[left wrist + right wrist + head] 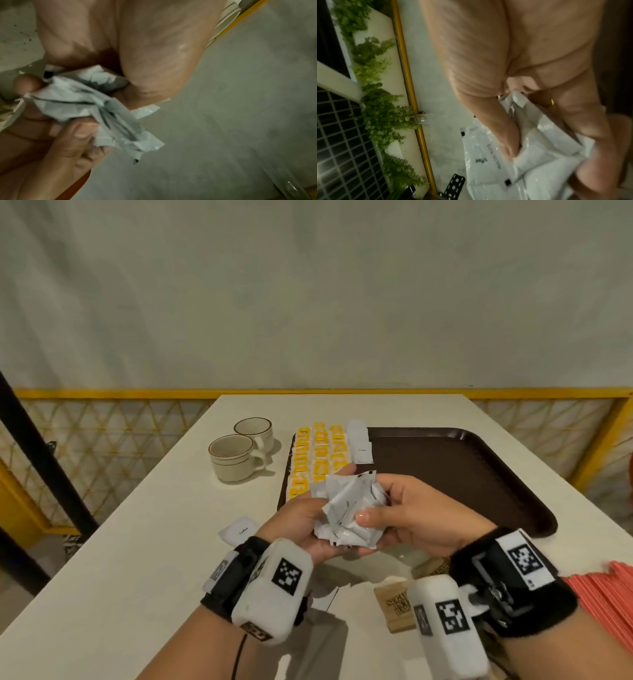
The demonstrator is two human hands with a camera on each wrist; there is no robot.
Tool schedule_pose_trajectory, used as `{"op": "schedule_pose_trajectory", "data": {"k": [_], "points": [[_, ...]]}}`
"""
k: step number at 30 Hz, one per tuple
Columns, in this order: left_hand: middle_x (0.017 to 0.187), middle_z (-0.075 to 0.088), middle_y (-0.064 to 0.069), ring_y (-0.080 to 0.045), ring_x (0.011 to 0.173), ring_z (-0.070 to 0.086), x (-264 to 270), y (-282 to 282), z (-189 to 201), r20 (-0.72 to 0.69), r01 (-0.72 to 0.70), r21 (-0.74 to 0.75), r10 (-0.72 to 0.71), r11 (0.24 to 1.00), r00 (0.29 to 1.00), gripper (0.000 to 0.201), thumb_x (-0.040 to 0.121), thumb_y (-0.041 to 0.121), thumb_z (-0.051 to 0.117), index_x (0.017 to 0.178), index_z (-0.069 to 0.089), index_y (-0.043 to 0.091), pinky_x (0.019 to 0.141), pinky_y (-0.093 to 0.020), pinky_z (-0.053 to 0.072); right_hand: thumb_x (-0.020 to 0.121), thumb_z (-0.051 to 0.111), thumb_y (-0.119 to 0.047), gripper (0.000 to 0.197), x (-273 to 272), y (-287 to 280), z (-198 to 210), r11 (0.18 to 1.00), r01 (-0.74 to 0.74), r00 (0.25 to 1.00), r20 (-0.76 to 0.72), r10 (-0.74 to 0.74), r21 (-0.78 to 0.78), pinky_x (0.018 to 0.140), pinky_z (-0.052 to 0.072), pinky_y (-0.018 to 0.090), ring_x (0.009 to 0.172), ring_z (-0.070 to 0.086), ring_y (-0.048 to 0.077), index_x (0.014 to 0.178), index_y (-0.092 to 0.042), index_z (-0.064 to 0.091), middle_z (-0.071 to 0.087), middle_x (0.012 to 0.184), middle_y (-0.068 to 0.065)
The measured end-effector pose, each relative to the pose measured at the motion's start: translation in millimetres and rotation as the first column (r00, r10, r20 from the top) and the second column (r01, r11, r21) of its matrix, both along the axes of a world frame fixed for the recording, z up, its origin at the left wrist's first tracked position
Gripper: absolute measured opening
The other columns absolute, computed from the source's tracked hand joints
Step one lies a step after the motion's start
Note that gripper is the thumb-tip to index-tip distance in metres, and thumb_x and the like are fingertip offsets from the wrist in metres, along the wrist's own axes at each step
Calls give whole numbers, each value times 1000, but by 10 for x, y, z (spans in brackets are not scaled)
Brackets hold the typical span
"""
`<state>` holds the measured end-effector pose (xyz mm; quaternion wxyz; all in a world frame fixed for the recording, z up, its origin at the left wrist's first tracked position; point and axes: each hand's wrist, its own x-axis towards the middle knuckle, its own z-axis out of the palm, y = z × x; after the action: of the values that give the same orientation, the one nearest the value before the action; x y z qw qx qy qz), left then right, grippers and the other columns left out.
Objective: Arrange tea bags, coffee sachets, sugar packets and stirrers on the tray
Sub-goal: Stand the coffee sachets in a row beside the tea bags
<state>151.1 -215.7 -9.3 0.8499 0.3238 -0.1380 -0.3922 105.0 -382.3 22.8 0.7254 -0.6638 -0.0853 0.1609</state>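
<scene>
Both my hands hold a loose bunch of white coffee sachets (349, 508) above the near edge of the dark brown tray (479, 474). My left hand (301, 525) cups the bunch from below and the left; my right hand (394, 508) grips it from the right, thumb on top. The same sachets (96, 108) fill the left wrist view, and the right wrist view shows them (522, 155) under my thumb. Yellow tea bags (318, 453) lie in rows on the tray's left part, with two white sachets (359, 443) beside them.
Two cream cups (239, 453) stand left of the tray. One sachet marked Coffee (239, 530) lies on the white table near my left wrist. Brown packets (394, 604) and a red stack of stirrers (609, 604) sit at the near right edge.
</scene>
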Motion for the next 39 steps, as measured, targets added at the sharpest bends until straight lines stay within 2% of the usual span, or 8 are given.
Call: {"op": "schedule_pose_trajectory", "data": {"k": [6, 10, 14, 18, 22, 28, 33, 39], "points": [[127, 55, -30, -43, 116, 55, -41, -69, -82, -38, -33, 24, 34, 999, 999, 58, 72, 0, 57, 130, 51, -2, 96, -56, 46, 79, 64, 1, 38, 23, 34, -154, 977, 88, 995, -72, -76, 192, 70, 60, 42, 93, 69, 33, 117, 5, 58, 66, 111, 26], [133, 53, -22, -44, 115, 53, -30, -15, -97, -1, -22, -185, 22, 983, 1000, 85, 50, -12, 45, 131, 54, 12, 90, -54, 47, 79, 58, 0, 35, 2, 9, -178, 920, 203, 977, -135, -167, 335, 71, 60, 40, 91, 69, 32, 113, 5, 60, 67, 111, 25], [147, 43, -11, -43, 133, 29, -26, 46, -98, 153, -9, -184, 38, 983, 987, 94, 59, -8, 37, 146, 33, 27, 103, -51, 15, 74, 66, -4, 33, -9, -163, -107, 890, 293, 955, -159, -252, 349, 61, 59, 34, 85, 71, 29, 106, 2, 62, 69, 105, 23], [143, 47, -10, -36, 126, 48, 11, 58, -109, 88, -31, -212, 51, 977, 995, 92, 54, -4, 47, 140, 46, 28, 95, -41, 42, 52, 92, -14, 71, -40, -147, -149, 937, 136, 986, -136, -96, 322, 67, 59, 39, 89, 70, 33, 113, 7, 62, 65, 112, 29], [142, 49, -11, -34, 131, 45, 4, 49, -110, 38, -147, -168, 155, 975, 987, 94, 41, 2, 70, 131, 58, 27, 103, -47, 38, 61, 86, -9, 52, -66, 22, -216, 959, 42, 992, -124, -7, 279, 68, 59, 36, 87, 70, 31, 108, 5, 67, 66, 110, 28], [132, 56, -22, -38, 119, 55, 61, 92, -74, 161, -193, 153, 168, 969, 973, 52, 81, 6, 58, 133, 53, 8, 102, -48, 42, 64, 70, 0, 37, -57, 24, -179, 913, 179, 980, -150, -132, 366, 70, 60, 34, 91, 70, 33, 100, 6, 70, 66, 111, 29], [91, 71, -11, -17, 72, 67, 93, 199, -70, 346, -301, 352, 176, 886, 922, 25, 74, 4, 66, 99, 65, 5, 55, -23, 54, 66, 69, -1, 39, -24, -42, -163, 906, 297, 953, -142, -266, 300, 71, 60, 35, 88, 71, 31, 103, 7, 63, 69, 105, 26], [90, 69, -15, -23, 77, 69, 130, 296, -76, 346, -324, 374, 194, 869, 918, 15, 82, -5, 61, 93, 65, 3, 65, -30, 59, 72, 61, -1, 35, 11, -148, -109, 856, 396, 917, -179, -356, 331, 72, 60, 33, 88, 72, 28, 107, 3, 63, 70, 105, 23]]}}
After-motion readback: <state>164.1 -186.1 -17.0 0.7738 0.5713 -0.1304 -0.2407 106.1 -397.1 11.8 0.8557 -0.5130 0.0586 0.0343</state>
